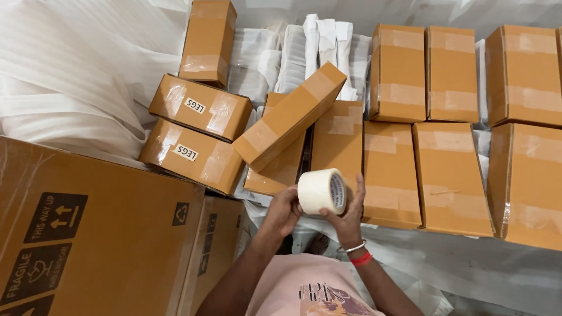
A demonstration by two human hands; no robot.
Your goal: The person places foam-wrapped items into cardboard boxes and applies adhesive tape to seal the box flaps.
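While both hands grip tape roll — taped boxes beyond.

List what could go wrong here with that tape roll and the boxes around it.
1. The tilted box rests unevenly on its neighbours and may slide if bumped.
2. The tape roll is held up between the left hand and right hand above the boxes; it could drop if the grip loosens.

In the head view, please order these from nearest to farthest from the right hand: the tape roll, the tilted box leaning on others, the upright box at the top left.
1. Tape roll: held in the right hand, touching it.
2. Tilted box: above the hands, leaning on other boxes.
3. Upright box: far top left.
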